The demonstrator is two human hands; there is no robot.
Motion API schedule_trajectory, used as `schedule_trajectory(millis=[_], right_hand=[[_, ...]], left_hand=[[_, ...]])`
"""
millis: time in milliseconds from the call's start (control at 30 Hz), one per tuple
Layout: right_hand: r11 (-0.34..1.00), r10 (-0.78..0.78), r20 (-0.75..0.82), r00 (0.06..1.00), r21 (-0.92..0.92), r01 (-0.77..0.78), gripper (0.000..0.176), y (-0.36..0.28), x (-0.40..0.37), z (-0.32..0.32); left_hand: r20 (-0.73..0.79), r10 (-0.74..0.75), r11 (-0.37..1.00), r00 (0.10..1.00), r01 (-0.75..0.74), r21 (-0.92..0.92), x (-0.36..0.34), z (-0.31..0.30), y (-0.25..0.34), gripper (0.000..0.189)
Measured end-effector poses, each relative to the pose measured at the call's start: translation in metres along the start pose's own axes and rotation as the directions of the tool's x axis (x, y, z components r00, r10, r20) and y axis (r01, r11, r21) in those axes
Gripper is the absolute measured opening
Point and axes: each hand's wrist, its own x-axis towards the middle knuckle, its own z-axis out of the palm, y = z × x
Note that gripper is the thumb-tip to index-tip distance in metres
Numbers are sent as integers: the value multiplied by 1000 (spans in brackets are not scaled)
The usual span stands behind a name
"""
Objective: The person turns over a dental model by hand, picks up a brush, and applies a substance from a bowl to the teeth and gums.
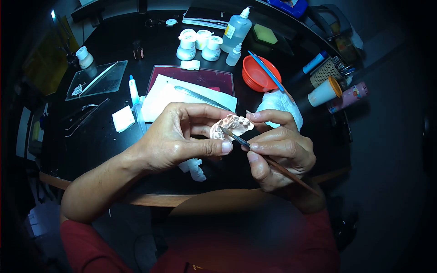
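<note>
Teeth model (232, 126) sits above the black desk (104, 136), in the left hand (177, 136), whose grip is closed around it. The right hand (280, 150) has its grip closed on a thin brush (291, 176), tip touching the model. A red bowl (257, 75) stands behind.

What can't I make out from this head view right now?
- Cast: underside and near end covered by the left hand's fingers.
- Brush: tip too small to tell whether it touches the cast; middle hidden inside the right hand.
- Jars, bottle: labels too small to read.
- White lump: top hidden under the left hand.
- Table edges: lost in the dark vignette.
</note>
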Motion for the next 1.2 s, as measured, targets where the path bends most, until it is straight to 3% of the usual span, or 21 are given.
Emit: schedule_trajectory(millis=[233,333,433,1200], right_hand=[[1000,-9,-30,1000,28,10,24,0,0,-1],[999,39,53,998,25,-40,18,-4,-2,-5],[1000,-15,-34,999,-13,15,24,1,0,2],[1000,9,-1,1000,-3,-9,24,-1,1,-3]], left_hand=[[-4,-16,1000,1000,16,14,0,0,0,55],[-5,-12,999,1000,13,29,0,0,-1,55],[-9,-22,999,1000,22,35,0,0,0,54],[6,-5,999,1000,4,38,-1,-1,-2,51]])
